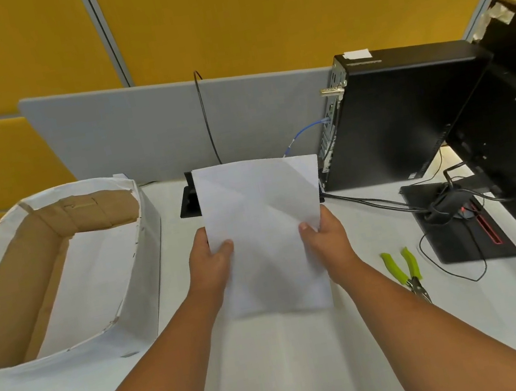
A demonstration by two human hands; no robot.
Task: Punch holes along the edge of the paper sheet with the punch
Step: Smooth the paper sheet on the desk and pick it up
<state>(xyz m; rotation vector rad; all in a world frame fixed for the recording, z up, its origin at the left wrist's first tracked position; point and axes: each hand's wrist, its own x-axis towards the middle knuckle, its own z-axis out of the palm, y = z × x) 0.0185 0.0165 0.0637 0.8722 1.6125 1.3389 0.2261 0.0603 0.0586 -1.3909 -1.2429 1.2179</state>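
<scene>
Paper sheet [263, 225] held above white desk [282, 380], creased, near-upright. Left hand [211, 260] pinches left edge, thumb on front; right hand [324, 238] pinches right edge likewise. Green-handled punch [406, 271] lies untouched on desk right of right forearm. Paper-wrapped cardboard box [56, 269] at left.

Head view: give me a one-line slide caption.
Both hands, left and right, hold a creased paper sheet above the desk; the green-handled punch lies untouched at right.

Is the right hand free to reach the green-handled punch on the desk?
Probably not yet: the right hand grips the paper sheet. The punch lies uncovered beside that forearm, so the path looks open.
</scene>
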